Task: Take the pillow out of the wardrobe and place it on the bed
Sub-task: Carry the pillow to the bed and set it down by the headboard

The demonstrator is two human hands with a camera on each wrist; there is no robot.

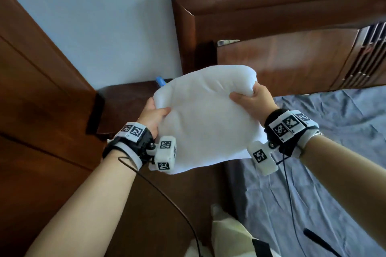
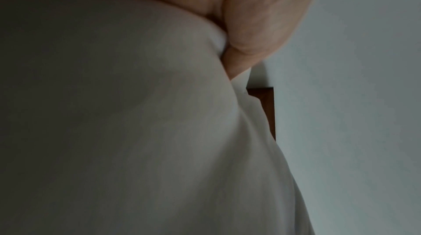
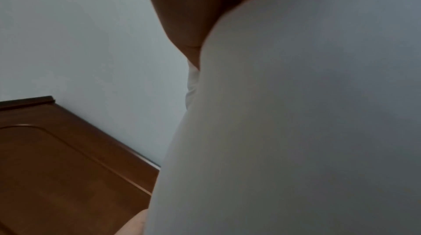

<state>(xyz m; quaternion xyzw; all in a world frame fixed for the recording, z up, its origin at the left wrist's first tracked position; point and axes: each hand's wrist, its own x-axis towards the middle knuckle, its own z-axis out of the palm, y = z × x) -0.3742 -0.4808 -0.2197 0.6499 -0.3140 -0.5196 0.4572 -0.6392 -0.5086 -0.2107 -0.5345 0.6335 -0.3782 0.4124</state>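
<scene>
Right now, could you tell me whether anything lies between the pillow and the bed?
Nothing visible does. Both the left hand and right hand hold the pillow in the air beside the bed, whose near grey sheet is bare.

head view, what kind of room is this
Most likely a bedroom: a bed with a grey sheet, a wooden headboard against the wall, and a white pillow held up in both hands.

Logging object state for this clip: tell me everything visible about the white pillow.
The pillow is plain white, soft and plump, its fabric dimpled where it is gripped. It is held in the air, tilted, not yet on the bed. The left hand grips its left edge and the right hand bunches its upper right corner. Nothing else touches it.
</scene>
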